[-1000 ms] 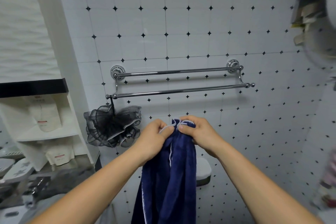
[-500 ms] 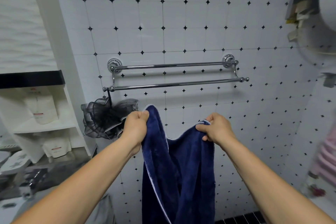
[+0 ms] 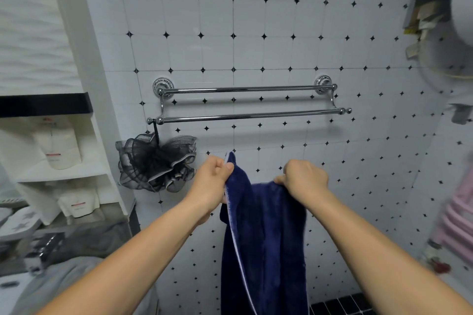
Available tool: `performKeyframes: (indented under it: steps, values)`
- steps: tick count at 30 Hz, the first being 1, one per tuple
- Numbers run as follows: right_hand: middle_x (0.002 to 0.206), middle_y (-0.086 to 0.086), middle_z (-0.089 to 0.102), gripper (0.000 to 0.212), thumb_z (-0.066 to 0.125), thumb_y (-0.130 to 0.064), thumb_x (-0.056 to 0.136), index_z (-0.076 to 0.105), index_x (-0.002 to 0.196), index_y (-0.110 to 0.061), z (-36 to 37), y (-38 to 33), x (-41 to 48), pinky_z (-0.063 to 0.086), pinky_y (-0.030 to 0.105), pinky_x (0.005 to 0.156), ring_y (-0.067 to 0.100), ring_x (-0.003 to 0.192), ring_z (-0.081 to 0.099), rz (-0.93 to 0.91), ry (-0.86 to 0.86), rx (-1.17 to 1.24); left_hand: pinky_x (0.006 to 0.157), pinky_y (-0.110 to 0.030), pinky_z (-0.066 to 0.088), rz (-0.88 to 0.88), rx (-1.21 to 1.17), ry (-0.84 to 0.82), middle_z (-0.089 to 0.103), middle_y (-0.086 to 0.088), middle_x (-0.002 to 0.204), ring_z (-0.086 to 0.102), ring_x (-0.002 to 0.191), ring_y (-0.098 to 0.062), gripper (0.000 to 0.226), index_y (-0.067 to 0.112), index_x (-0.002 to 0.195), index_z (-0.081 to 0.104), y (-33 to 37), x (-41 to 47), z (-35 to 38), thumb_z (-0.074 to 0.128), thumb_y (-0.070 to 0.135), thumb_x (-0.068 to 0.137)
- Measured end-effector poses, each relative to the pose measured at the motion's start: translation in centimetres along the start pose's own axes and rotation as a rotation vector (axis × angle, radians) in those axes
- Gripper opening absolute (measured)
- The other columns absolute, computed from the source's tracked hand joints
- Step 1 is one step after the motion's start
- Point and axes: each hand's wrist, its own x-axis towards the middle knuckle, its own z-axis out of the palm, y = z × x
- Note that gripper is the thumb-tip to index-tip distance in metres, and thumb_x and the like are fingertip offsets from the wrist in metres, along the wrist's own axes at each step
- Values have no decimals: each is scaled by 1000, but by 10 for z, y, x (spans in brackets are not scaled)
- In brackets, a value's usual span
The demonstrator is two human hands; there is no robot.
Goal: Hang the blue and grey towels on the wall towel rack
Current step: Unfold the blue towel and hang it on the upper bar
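Observation:
A dark blue towel (image 3: 263, 243) hangs down in front of me, spread at its top edge. My left hand (image 3: 213, 176) pinches its upper left corner, and my right hand (image 3: 304, 178) grips the upper right corner. Both hands sit below the chrome double-bar towel rack (image 3: 250, 117) on the tiled wall, well apart from it. Both bars are bare. A grey cloth (image 3: 74, 273), possibly the grey towel, lies at the lower left.
A black mesh bath sponge (image 3: 156, 161) hangs from the rack's left end. White shelves (image 3: 61, 176) with bottles stand at the left. A white round appliance (image 3: 463, 0) is at the upper right, pink items (image 3: 458, 222) at the right edge.
My hands have moved apart, spreading the top edge of the blue towel that was bunched between them. The view has shifted slightly, so the rack sits lower in frame.

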Motion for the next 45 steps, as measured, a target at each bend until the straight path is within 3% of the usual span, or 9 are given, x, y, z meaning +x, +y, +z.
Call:
performKeyframes:
  steps: [6, 10, 14, 18, 25, 31, 36, 40, 45]
  values:
    - [48, 3, 58, 13, 68, -12, 85, 57, 92, -11, -14, -17, -4, 33, 19, 38, 15, 35, 50, 67, -192, 925, 69, -40, 48, 43, 17, -100, 53, -12, 80, 52, 74, -23, 17, 13, 82, 49, -5, -19, 10, 52, 16, 98]
    - [70, 8, 72, 10, 64, -4, 90, 66, 99, -7, -23, -29, -18, 44, 19, 40, 16, 52, 70, -84, -327, 1284, 72, -35, 44, 86, -58, -136, 61, -6, 76, 55, 71, -19, 15, 9, 86, 53, -4, -22, 6, 55, 19, 97]
    - [86, 13, 78, 35, 77, 9, 71, 70, 102, -6, -26, -31, -31, 55, 20, 62, 21, 80, 75, -220, -344, 1393, 69, -32, 49, 78, -200, -117, 66, -1, 76, 61, 69, -16, 14, 15, 82, 56, -3, -20, -4, 56, 17, 96]
    - [68, 11, 74, 20, 80, 4, 69, 71, 84, -5, -19, -51, -41, 52, 21, 54, 18, 59, 69, -145, -138, 1403, 63, -26, 52, 46, -392, -129, 72, -6, 79, 66, 69, -17, 9, 12, 87, 55, -7, -24, 1, 56, 11, 96]
    - [72, 16, 75, 7, 81, -10, 71, 74, 72, -9, -12, -72, -44, 53, 30, 59, 21, 61, 64, -56, -26, 1439, 78, -31, 58, 61, -456, -84, 76, -16, 99, 73, 90, -26, 23, 4, 112, 63, -3, -24, 4, 64, 4, 89]
    - [61, 2, 72, 10, 80, -20, 73, 73, 72, -14, -10, -62, -44, 46, 21, 49, 13, 54, 65, -114, -120, 1318, 74, -28, 57, 44, -419, -111, 75, -20, 95, 71, 83, -24, 20, -5, 103, 70, -4, -16, -8, 59, 8, 93]
    - [69, -6, 63, 30, 70, -51, 55, 69, 75, -28, -5, -26, -33, 49, 33, 65, 15, 70, 61, -333, -150, 637, 60, -21, 53, 46, -322, -135, 77, -6, 79, 69, 68, -12, 18, 4, 95, 74, -3, -5, -24, 56, 7, 95]
    - [73, 1, 49, 48, 75, -51, 54, 52, 61, -10, 36, 0, -28, 40, 34, 58, 24, 70, 50, -384, -310, 386, 61, -19, 51, 58, -313, -135, 74, -3, 79, 66, 69, -11, 21, 8, 91, 74, 2, 4, -38, 54, 11, 96]
    - [75, -5, 43, 50, 71, -61, 65, 43, 57, -21, 78, 49, -21, 33, 33, 68, 20, 80, 40, -288, -320, 30, 54, -20, 50, 36, -336, 20, 72, -6, 79, 65, 65, -14, 20, 8, 95, 72, 7, 18, -70, 55, 18, 97]
